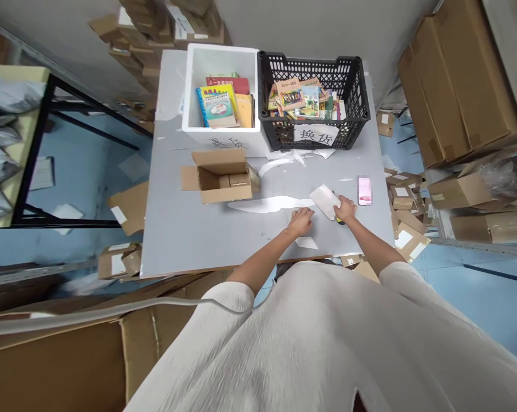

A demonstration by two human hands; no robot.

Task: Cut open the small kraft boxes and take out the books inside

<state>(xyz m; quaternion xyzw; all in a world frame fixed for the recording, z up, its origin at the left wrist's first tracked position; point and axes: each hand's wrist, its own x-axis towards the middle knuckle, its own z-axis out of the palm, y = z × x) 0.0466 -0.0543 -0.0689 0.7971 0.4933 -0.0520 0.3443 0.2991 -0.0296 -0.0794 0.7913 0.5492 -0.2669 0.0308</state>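
Note:
My right hand (346, 210) is closed on the edge of a white slip of paper (324, 200), thin and roughly rectangular, tilted over the grey table (189, 234). A small yellow-and-black object (339, 221) shows beside that hand, partly covered, so its kind is unclear. To the left, my left hand (300, 221) rests on the tabletop, fingers spread and seemingly holding nothing. A white paper scrap (306, 242) lies just below it. An open cardboard box (224, 195) stands further left, with smaller brown boxes (233, 181) inside.
At the back of the table, a white foam bin (224, 136) and a black plastic crate (355, 114) hold books. A phone (364, 190) with a lit screen lies at the right. Torn white paper (279, 164) lies before the bins. Cartons (451, 86) are stacked around.

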